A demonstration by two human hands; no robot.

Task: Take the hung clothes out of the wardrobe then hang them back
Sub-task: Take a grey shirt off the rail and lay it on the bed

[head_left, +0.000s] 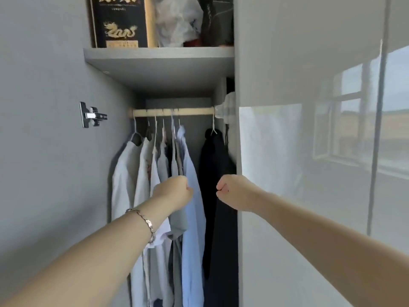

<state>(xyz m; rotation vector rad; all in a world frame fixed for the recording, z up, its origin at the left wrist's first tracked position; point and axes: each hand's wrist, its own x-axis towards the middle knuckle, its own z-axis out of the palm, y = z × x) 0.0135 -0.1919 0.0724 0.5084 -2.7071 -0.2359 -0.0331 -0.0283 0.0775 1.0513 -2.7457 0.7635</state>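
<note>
Hung clothes [155,173] all sit on the wooden rail [172,112], and no garment is out of the wardrobe in this view. I judge the task to be either at its very start or just finished, and cannot tell which. At far left is the open door's inner face with its hinge [92,114]. Next, the pale shirts [137,173] bunch at the rail's left end. The left hand [174,191], with a bracelet [143,220] on its wrist, is clenched in a fist in front of them and grasps nothing; whether it touches the cloth is unclear. Past a gap, a dark garment [213,173] hangs alone. The right hand [232,192], also an empty fist, hovers at that garment's right edge, beside the closed glossy door [309,151].
</note>
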